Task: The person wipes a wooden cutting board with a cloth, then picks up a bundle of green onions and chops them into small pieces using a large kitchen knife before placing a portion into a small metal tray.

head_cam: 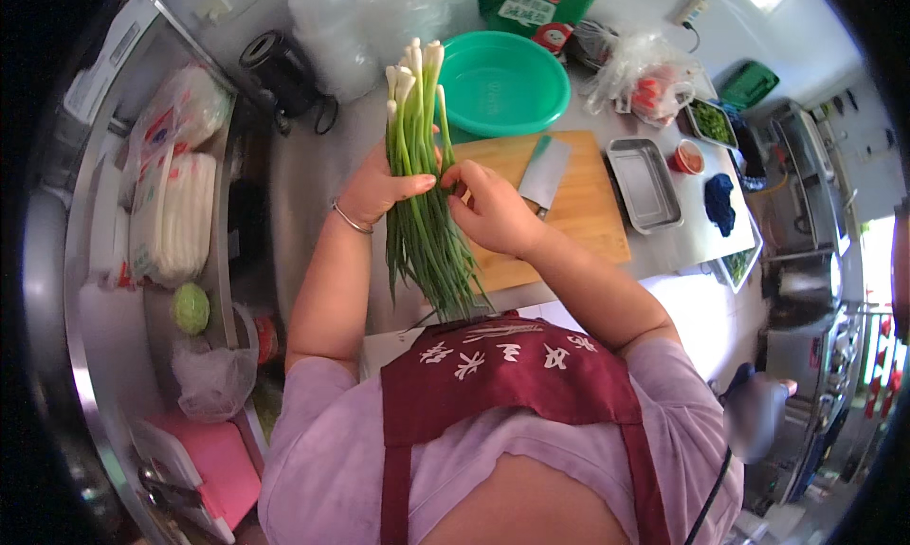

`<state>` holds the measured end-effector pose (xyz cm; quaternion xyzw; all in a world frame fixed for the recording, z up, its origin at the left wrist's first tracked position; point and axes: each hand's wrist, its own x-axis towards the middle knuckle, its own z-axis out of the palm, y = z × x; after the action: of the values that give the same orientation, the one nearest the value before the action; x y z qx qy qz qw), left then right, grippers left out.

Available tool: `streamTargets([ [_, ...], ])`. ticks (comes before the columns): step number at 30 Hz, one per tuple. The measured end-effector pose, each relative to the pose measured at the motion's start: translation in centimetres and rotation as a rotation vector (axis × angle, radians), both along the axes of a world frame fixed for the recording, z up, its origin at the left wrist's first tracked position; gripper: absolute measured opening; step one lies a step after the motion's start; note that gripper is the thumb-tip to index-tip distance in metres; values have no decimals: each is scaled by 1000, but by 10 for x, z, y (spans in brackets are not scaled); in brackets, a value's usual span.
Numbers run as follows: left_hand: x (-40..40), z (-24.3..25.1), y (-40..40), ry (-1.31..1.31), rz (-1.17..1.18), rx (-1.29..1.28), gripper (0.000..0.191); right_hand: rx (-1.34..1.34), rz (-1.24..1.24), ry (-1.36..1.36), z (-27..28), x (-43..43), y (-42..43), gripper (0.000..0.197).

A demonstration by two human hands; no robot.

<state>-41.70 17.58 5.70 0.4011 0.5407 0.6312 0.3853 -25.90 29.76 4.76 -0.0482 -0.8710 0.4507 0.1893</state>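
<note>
My left hand (389, 182), with a bracelet at the wrist, grips a bunch of green onions (419, 225) around the middle, thumb across the front. Their white ends point away from me and the green leaves hang towards my apron. At the bunch's right side, my right hand (490, 207) pinches with thumb and forefinger at the stalks; whether it holds one is hard to tell. Under and right of my hands lies a wooden cutting board (586, 211) with a cleaver (546, 168) on it. Behind the bunch stands a green plastic basin (508, 83).
Right of the board are a metal tray (643, 182), a small red tub (688, 157), a dark cloth (719, 204) and a tray of chopped greens (711, 123). A plastic bag (643, 76) lies at the back. On the left, a shelf holds bagged goods (185, 211) near a black kettle-like container (281, 72).
</note>
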Motion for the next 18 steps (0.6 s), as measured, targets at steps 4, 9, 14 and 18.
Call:
streamTargets([
  [4,14,7,25,-19,-100,7,60,171,-103,121,0,18,6,22],
  [9,38,15,44,-47,-225,-45,60,176,-115,60,2,38,15,25],
  [14,51,18,45,-22,-163,-94,62,-5,-24,1,6,58,24,26],
  [18,50,26,40,66,-97,-124,63,-177,-84,43,-9,74,40,30],
])
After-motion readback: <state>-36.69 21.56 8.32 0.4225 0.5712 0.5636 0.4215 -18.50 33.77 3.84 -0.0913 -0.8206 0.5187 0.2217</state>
